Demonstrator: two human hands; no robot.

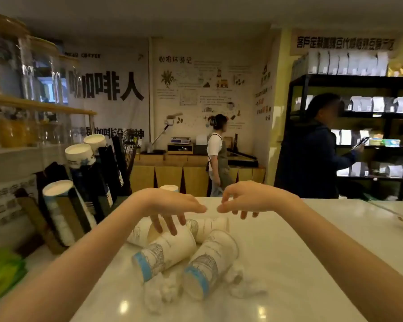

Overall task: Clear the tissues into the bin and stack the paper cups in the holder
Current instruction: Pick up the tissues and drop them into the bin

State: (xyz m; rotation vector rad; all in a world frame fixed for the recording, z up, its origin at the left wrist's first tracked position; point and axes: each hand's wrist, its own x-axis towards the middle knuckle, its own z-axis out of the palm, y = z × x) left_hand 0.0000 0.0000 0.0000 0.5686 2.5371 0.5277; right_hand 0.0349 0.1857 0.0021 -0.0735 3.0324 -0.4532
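Several white paper cups with blue bands lie on their sides on the white counter: one at the front left, one beside it, one behind, one at the left. Crumpled white tissues lie in front of the cups, with more tissue at the right. My left hand hovers over the rear cups, fingers spread and pointing down, holding nothing. My right hand hovers beside it, fingers loosely apart, empty. At the left stands a dark cup holder with stacks of cups. No bin is visible.
One upright cup stands at the counter's far edge. A green object lies at the left edge. Glass jars stand on a shelf above the holder. Two people stand beyond the counter: one at a wooden bench, one by black shelving.
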